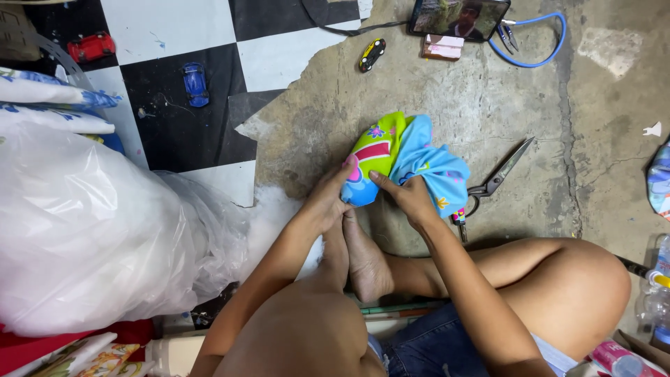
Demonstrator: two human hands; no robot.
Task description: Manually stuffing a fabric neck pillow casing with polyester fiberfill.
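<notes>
Stuffed printed pouch (373, 159) on concrete floor (558, 112), long axis up-right; left hand (326, 199) clasping lower end; right hand (412, 197) pinching loose blue fabric (436, 167); scissors (499, 174) just right.

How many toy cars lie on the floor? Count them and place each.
3: a red toy car at top left, a blue toy car on a black tile, a yellow-black toy car on the concrete. Others may be hidden.
</notes>
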